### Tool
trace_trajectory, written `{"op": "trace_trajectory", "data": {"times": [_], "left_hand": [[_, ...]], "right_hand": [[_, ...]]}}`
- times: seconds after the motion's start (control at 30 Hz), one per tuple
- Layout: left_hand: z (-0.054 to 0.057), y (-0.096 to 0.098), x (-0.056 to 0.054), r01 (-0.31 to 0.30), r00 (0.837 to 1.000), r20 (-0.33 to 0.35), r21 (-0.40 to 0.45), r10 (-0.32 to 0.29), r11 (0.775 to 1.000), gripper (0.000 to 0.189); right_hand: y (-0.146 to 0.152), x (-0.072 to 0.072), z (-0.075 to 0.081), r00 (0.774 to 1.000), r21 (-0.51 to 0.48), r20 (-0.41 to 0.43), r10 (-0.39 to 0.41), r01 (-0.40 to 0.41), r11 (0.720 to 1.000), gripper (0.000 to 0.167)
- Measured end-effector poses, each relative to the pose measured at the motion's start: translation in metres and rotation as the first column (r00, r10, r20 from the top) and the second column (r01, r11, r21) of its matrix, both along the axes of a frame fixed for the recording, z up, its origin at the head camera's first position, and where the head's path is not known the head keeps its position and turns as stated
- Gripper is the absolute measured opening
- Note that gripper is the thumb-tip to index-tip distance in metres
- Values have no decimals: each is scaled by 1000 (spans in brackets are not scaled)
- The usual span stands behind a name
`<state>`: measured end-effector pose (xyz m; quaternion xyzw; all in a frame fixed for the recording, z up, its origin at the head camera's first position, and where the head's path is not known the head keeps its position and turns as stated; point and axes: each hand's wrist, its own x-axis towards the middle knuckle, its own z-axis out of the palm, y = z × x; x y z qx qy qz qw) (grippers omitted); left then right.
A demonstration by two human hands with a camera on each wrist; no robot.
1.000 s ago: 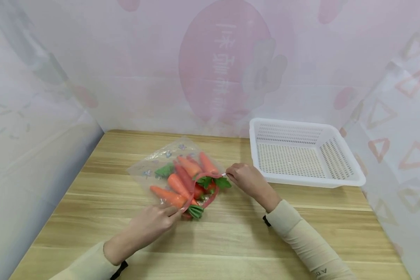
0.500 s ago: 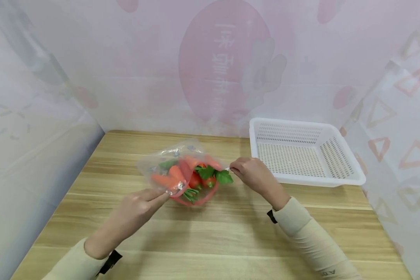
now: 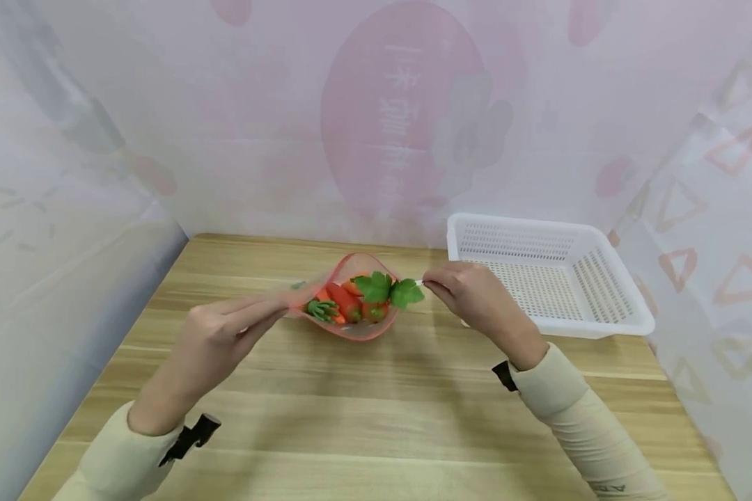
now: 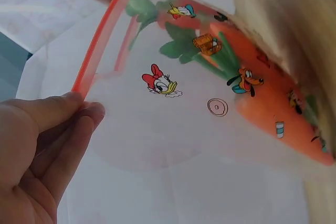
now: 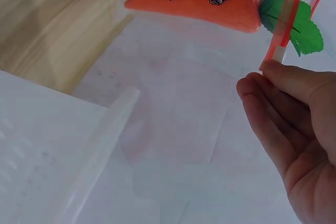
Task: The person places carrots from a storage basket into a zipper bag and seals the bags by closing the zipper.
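Observation:
A clear zip bag (image 4: pixel 173 124) with a red rim and printed cartoon figures hangs between my two hands, its mouth spread wide and facing me in the head view. Inside are several orange carrots (image 4: pixel 273 116) with green tops, plus red vegetables (image 3: pixel 346 303) that look like peppers or tomatoes. Green leaves (image 3: pixel 407 293) poke out over the rim at the right. My left hand (image 3: pixel 216 342) pinches the left corner of the rim between thumb and fingers. At the right corner, by the white zip slider (image 5: pixel 280 53), my right hand (image 3: pixel 481 298) pinches the rim.
A white perforated basket (image 3: pixel 620 321) stands at the back right of the wooden table (image 3: pixel 351 431), just behind my right hand. Pale printed sheets (image 3: pixel 257 139) wall in the back and both sides. Black straps circle both wrists.
Both hands have risen and moved apart, the left one up and leftward, the right one up and rightward. The bag has gone from lying flat to hanging upright with its mouth wider.

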<state>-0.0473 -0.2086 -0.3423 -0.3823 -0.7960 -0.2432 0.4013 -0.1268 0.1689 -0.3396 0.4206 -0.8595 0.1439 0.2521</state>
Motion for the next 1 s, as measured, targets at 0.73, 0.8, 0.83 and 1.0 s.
{"op": "trace_trajectory", "data": {"times": [0.73,0.8,0.83,1.0], "left_hand": [[54,0,-20,38,985,153,278,-84,960,31],[57,-1,-16,44,982,162,314,-99,948,30],[58,-1,-14,51,979,170,330,-112,943,30],[66,-3,0,121,955,199,420,-221,899,24]], "right_hand": [[30,11,67,987,-302,86,134,-103,948,19],[32,18,72,984,-326,94,151,-113,939,22],[33,22,74,983,-336,98,158,-117,935,23],[39,42,83,975,-363,98,198,-150,920,27]]}}
